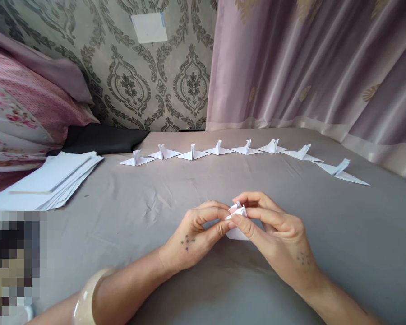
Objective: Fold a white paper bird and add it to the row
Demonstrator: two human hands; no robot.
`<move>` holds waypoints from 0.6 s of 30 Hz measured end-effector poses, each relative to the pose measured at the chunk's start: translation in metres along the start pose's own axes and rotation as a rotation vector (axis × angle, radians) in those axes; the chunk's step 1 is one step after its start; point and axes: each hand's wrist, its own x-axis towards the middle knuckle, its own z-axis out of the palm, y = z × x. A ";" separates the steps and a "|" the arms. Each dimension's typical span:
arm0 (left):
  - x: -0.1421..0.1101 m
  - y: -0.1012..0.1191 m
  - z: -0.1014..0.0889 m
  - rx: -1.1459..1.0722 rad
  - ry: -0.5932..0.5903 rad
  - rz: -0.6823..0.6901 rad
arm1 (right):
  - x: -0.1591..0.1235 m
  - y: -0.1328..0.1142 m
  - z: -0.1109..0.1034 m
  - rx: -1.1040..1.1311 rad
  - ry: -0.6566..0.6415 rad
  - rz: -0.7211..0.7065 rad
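Your two hands meet above the grey sheet in front of you, nearer its near edge than its far one. Both grasp a small piece of folded white paper (239,233): your left hand (193,234) pinches its left side between thumb and fingers, and your right hand (280,232) grips its top and right side. Small peaked folds stand up between your fingertips; the lower part shows beneath your thumbs. A cream bangle (91,295) circles your left forearm.

Beyond your hands, eight white origami birds (192,153) form a line along the far part of the grey sheet (149,185). Their wingtips meet or overlap, and the line curves towards you at its right end. By the left edge lies an uneven stack of white paper (54,174), with a black cloth (99,139) just behind it. Past the far edge are patterned wallpaper (128,85) and, rightward, a mauve curtain (280,63).
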 end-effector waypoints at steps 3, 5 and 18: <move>0.001 0.000 0.000 -0.018 -0.004 -0.017 | -0.001 0.002 0.001 -0.008 0.008 0.020; 0.001 0.001 -0.001 -0.032 -0.017 -0.034 | -0.001 0.002 0.001 -0.014 0.004 0.050; 0.000 -0.001 0.002 -0.082 -0.067 -0.139 | -0.001 0.005 -0.003 0.119 0.006 0.225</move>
